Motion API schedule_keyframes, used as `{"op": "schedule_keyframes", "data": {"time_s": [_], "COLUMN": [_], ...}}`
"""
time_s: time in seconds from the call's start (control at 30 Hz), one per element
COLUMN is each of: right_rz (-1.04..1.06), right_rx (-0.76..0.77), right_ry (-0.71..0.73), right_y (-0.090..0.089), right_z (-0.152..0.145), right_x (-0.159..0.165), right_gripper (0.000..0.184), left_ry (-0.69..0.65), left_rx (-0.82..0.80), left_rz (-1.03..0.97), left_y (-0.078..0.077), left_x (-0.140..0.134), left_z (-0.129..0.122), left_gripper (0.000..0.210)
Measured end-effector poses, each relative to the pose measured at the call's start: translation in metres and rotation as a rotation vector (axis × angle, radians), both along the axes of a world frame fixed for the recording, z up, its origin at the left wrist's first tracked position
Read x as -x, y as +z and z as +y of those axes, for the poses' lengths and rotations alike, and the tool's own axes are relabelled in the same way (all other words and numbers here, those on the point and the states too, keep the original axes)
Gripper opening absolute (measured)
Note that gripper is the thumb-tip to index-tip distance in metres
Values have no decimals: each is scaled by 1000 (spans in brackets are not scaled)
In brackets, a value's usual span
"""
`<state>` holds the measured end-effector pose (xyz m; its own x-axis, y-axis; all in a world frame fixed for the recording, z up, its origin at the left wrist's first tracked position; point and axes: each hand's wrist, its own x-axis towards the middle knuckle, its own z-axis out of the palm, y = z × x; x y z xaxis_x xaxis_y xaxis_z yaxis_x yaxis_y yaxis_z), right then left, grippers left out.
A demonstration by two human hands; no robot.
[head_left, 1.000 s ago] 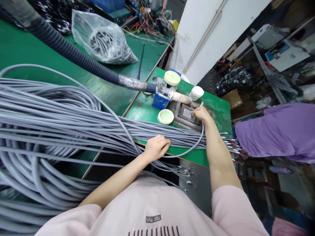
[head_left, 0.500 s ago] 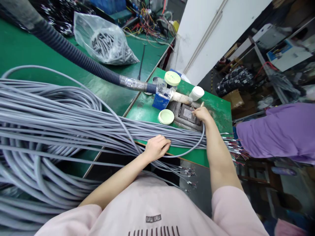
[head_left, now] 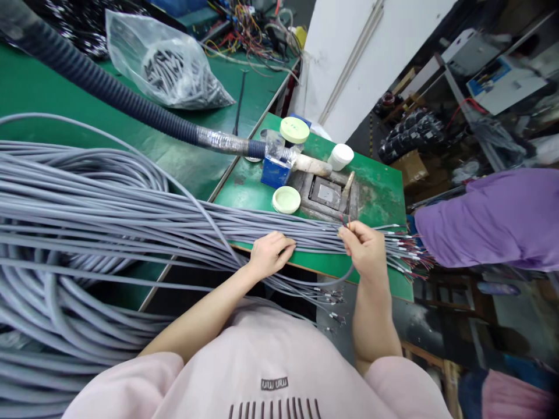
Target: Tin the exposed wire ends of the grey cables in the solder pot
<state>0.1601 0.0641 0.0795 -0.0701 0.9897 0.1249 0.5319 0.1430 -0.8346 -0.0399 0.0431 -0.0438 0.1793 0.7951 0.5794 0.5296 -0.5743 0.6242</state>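
Note:
My right hand [head_left: 365,249] is closed, pinching the end of a grey cable [head_left: 336,281] between thumb and fingers. Thin coloured wires [head_left: 345,222] stick up from that end. The cable sags in a curve back toward my left hand [head_left: 271,255], which lies curled on the grey cable bundle [head_left: 244,225] at the table edge; its fingertips are partly hidden. Beyond the bundle is a square dark pot [head_left: 326,194] with a shiny silvery surface, apparently a solder pot. A flat tool with a pale handle [head_left: 347,186] leans on its right side.
A ribbed hose [head_left: 174,125] ends over the pot, beside a blue box [head_left: 275,173]. Around it stand a pale green dish [head_left: 286,199], a lidded tub [head_left: 294,130] and a white cup [head_left: 340,156]. A bag of cable pieces [head_left: 174,70] lies behind. A person in purple [head_left: 489,221] is at right.
My right hand has drawn the cable end back from the pot toward me, over the bundle. The flat tool now shows fully. My left hand stays on the cables; the view has shifted slightly.

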Motion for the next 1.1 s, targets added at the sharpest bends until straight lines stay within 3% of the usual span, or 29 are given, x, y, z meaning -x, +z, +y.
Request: {"op": "schedule_keyframes", "data": {"time_s": [0.23, 0.47, 0.6, 0.77, 0.93, 1.1], "right_rz": [81, -25, -57, -6, 112, 245], "right_rx": [4, -66, -124, -93, -28, 14], "right_ry": [-35, -41, -39, -41, -50, -14], "right_y": [-13, -13, -13, -18, -24, -27], "right_z": [-38, -53, -56, -59, -60, -60], "right_x": [7, 13, 16, 21, 24, 23], "right_gripper": [28, 27, 25, 25, 26, 19], "left_ry": [-45, -205, -302, -378, -360, -318], "left_rx": [199, 788, 982, 1058, 1074, 992], "left_rz": [-335, -959, -1192, -1432, -1570, -1524], "left_y": [13, 37, 46, 54, 61, 62], "left_x": [-10, -45, -55, -62, -70, -72], "left_z": [-8, -31, -36, -38, -39, -34], "left_gripper": [12, 24, 29, 35, 33, 32]}}
